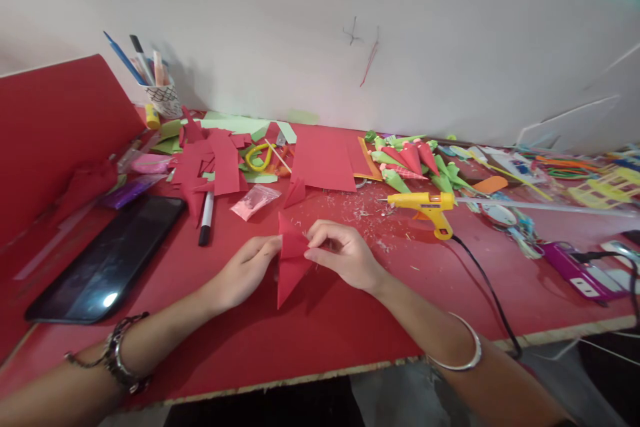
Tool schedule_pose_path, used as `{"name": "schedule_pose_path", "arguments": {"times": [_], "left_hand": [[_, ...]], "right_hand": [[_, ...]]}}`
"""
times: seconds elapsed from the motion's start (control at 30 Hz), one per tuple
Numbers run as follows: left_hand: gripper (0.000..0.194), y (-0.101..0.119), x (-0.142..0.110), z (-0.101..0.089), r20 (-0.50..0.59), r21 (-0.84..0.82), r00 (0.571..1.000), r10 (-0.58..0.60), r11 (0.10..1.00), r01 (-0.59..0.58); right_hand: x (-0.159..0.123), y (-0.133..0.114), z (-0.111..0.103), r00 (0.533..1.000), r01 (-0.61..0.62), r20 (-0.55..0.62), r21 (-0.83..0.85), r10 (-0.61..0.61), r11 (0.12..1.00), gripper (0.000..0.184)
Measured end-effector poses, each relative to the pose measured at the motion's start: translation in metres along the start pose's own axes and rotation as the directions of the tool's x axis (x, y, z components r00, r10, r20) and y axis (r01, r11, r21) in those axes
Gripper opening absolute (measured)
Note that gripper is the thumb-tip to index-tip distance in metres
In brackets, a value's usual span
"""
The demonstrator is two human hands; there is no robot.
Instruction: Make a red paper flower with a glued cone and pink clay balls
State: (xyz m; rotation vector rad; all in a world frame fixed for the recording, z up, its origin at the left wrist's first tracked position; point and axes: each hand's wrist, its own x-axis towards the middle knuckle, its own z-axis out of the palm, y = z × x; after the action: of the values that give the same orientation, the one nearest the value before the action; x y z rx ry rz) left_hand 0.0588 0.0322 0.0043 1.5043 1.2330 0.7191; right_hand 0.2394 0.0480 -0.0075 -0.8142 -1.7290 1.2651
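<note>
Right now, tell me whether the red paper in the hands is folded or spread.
Folded: the red paper, between the left hand and right hand, shows a crease and a pointed, triangular outline.

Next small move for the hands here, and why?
Probably firm the pinch of the right hand on the red paper while the left hand steadies it: the right grips its pointed right side, the left holds its left edge, and the paper looks bent, not flat.
</note>
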Motion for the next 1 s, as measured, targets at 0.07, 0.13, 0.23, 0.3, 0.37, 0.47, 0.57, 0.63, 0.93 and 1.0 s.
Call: {"name": "schedule_pose_path", "arguments": {"times": [0.07, 0.13, 0.23, 0.3, 0.37, 0.47, 0.57, 0.63, 0.93, 1.0], "left_hand": [[0.036, 0.004, 0.0, 0.001, 0.04, -0.006, 0.999, 0.035, 0.999, -0.035], [0.034, 0.007, 0.0, 0.001, 0.049, 0.002, 0.997, 0.066, 0.998, -0.066], [0.033, 0.007, -0.001, 0.0, 0.073, 0.016, 0.993, 0.093, 0.995, -0.094], [0.034, 0.006, -0.001, 0.0, 0.069, 0.03, 0.992, 0.107, 0.994, -0.109], [0.037, 0.003, -0.001, 0.0, 0.06, 0.039, 0.991, 0.121, 0.992, -0.123], [0.036, -0.001, 0.001, 0.002, 0.097, 0.062, 0.988, 0.122, 0.99, -0.128], [0.039, -0.004, 0.004, 0.003, 0.127, 0.12, 0.989, 0.07, 0.989, -0.086], [0.04, -0.006, 0.006, 0.003, 0.143, 0.113, 0.988, 0.053, 0.991, -0.07], [0.029, -0.006, 0.01, 0.0, 0.168, -0.012, 0.982, 0.084, 0.996, -0.083], [0.027, -0.006, 0.01, 0.0, 0.173, -0.027, 0.98, 0.101, 0.995, -0.098]], "right_hand": [[0.0, 0.0, 0.001, 0.999, -0.05, -0.02, 0.022, 0.051, 0.998, 0.018], [-0.001, 0.0, 0.002, 0.995, -0.095, -0.033, 0.02, 0.096, 0.995, 0.018], [-0.001, -0.001, 0.003, 0.988, -0.148, -0.031, 0.025, 0.149, 0.989, 0.018], [-0.002, -0.002, 0.003, 0.984, -0.174, -0.021, 0.029, 0.175, 0.984, 0.017], [-0.002, -0.003, 0.003, 0.983, -0.183, -0.018, 0.011, 0.184, 0.983, 0.017], [-0.002, -0.003, 0.004, 0.986, -0.166, -0.015, -0.029, 0.165, 0.986, 0.016], [-0.003, -0.003, 0.004, 0.991, -0.134, -0.01, -0.044, 0.134, 0.99, 0.016], [-0.003, -0.003, 0.005, 0.992, -0.122, -0.018, -0.051, 0.122, 0.991, 0.015], [-0.001, -0.002, 0.004, 0.971, -0.239, 0.001, -0.065, 0.24, 0.969, 0.024], [-0.001, -0.001, 0.003, 0.972, -0.226, 0.044, -0.104, 0.231, 0.969, 0.032]]}}
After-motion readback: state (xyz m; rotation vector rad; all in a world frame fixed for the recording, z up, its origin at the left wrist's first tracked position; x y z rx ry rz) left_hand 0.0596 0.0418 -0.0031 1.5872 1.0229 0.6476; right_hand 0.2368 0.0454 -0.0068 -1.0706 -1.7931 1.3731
